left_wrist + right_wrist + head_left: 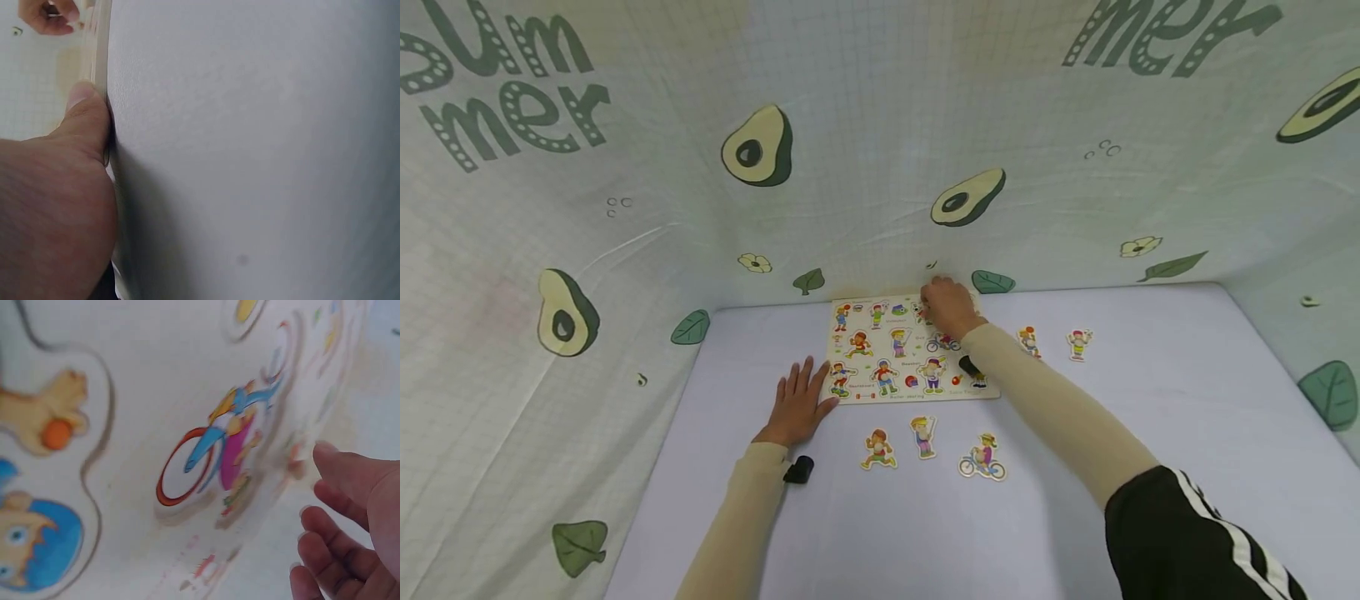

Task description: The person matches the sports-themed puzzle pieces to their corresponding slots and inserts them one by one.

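A cream puzzle board (865, 392) printed with sports figures lies towards the back of the white table. Against its lower left edge rests my left hand (797, 408), fingers spread; the left wrist view shows the thumb (84, 115) along the board's side. My right hand (951, 307) is over the board's upper right part. In the right wrist view its fingers (325, 540) are loosely bent and the thumb stands apart from them, with no piece showing between. Beside that hand is the board's cyclist picture (228, 434).
In front of the board lie a runner piece (878, 450), a piece of a figure in purple trousers (923, 437) and a cyclist piece (982, 458). Two more figure pieces, one partly behind the right sleeve (1028, 340) and one farther right (1078, 344), lie right of the board. A patterned cloth wall (865, 208) rises behind.
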A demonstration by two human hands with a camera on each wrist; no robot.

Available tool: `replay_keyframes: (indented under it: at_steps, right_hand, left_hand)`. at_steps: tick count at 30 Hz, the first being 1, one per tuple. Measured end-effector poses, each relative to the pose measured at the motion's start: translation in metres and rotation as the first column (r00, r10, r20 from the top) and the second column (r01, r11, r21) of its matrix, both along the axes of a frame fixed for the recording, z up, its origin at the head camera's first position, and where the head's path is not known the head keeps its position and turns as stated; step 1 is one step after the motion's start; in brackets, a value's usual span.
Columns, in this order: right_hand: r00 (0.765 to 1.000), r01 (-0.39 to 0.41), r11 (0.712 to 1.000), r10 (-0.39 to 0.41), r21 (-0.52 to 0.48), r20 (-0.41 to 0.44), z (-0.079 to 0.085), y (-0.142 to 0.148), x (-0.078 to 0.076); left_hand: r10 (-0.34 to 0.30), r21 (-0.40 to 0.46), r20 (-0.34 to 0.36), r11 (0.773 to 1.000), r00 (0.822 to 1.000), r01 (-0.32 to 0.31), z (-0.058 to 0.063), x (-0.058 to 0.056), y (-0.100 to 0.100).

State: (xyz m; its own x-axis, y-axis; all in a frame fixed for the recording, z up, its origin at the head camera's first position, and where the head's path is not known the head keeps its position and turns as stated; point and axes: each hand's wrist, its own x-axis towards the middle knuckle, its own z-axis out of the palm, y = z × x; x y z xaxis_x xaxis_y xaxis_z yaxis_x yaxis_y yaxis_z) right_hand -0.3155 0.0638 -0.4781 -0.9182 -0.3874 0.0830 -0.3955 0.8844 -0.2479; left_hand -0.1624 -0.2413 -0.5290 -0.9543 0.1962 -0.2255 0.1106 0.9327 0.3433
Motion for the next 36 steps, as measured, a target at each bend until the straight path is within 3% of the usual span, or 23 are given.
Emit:
replay_keyframes:
  at_steps: [7, 14, 25, 30, 36]
  right_hand:
    - [0.996, -0.071, 0.997, 0.07, -0.029, -0.053, 0.02, 0.017, 0.043]
    - [0.983, -0.155, 0.983, 0.144, -0.097, -0.117, 0.029, 0.04, 0.102]
    - [0.984, -0.176, 0.98, 0.174, -0.092, -0.027, 0.007, 0.079, 0.19]
    - [0.984, -0.18, 0.98, 0.18, -0.09, -0.006, 0.0, 0.088, 0.216]
    - [0.98, -0.197, 0.977, 0.193, -0.083, -0.049, -0.007, 0.092, 0.234]
  left_hand:
    - [-0.001, -0.006, 0.002, 1.0, 1.0, 0.001, 0.001, 0.0, 0.0]
    - [-0.004, -0.009, -0.02, 1.0, 1.0, 0.004, 0.0, -0.001, -0.004]
    - [-0.008, -0.002, -0.027, 1.0, 1.0, 0.008, -0.004, 0.0, -0.003]
    - [-0.008, -0.002, -0.011, 1.0, 1.0, 0.008, -0.001, 0.0, -0.002]
    - [-0.013, 0.008, -0.009, 1.0, 1.0, 0.013, 0.002, 0.0, 0.0]
